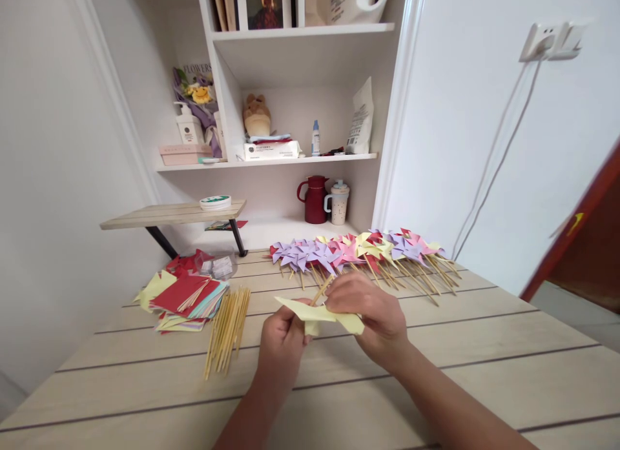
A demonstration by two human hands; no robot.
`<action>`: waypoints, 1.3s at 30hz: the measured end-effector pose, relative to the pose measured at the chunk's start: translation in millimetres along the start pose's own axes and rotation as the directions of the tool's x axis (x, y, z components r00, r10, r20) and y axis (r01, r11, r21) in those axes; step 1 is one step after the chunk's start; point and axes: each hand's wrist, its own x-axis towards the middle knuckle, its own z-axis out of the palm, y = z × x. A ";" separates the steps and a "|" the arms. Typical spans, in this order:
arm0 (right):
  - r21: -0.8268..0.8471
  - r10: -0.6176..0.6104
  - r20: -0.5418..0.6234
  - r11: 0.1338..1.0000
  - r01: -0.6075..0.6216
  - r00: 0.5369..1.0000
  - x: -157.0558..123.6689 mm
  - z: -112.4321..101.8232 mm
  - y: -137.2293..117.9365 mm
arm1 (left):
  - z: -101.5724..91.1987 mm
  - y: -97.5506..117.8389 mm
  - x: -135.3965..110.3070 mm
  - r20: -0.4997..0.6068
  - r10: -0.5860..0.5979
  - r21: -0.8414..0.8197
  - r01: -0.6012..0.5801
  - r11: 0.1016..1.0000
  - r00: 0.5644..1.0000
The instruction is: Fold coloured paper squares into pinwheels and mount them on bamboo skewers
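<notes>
Item in hand: one yellow paper piece [317, 313], folded to points, held just above the table [484, 347] between your two hands and close in front of you. Left hand [283, 337]: fingers closed, pinching the paper's left part from beneath. Right hand [372, 314]: fingers curled shut over the paper's right part, with its fingertips where a wooden stick [322, 290] slants up out of the fold. Whether the stick is fixed to the paper or only pressed against it cannot be told. Beyond your hands: a row of finished pinwheels [358, 250] in purple, pink and yellow, lying with their sticks toward you. To your left: a loose bundle of sticks [227, 330], and just beside it a stack of coloured paper squares [186, 298]; behind those, a small clear container [217, 266] whose contents are too small to read. Hazards, as judged: the paper looks thin, so a hard pinch would likely crease or tear a point. If either pinch loosens, the folds may spring open. The stick is gripped near one end only and could pivot or slip free. Your left forearm passes near the loose bundle, and a sideways sweep could scatter it.
</notes>
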 end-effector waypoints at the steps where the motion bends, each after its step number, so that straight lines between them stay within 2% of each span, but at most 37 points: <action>1: 0.001 0.000 -0.002 1.000 0.000 1.000 0.0 0.1 0.0 | -0.1 0.2 -0.2 -0.001 0.001 0.004 -0.001 1.000 1.000; 14: 0.012 0.002 0.021 1.000 -0.003 1.000 0.6 -1.4 -0.3 | -0.4 0.4 -4.2 0.035 0.073 0.123 -0.077 0.989 0.997; 25: 0.009 0.002 0.028 1.000 -0.002 1.000 -0.8 -1.4 0.3 | 3.5 7.2 -5.5 0.007 0.141 0.236 -0.139 0.962 0.990; 32: -0.002 0.018 0.022 1.000 -0.018 1.000 -0.4 -1.0 -0.8 | 5.5 10.4 -8.2 -0.054 0.199 0.301 -0.174 0.938 0.979; 39: 0.008 0.027 0.026 1.000 -0.028 0.999 -0.3 -1.3 -1.5 | 6.7 12.9 -9.6 -0.060 0.234 0.323 -0.203 0.925 0.970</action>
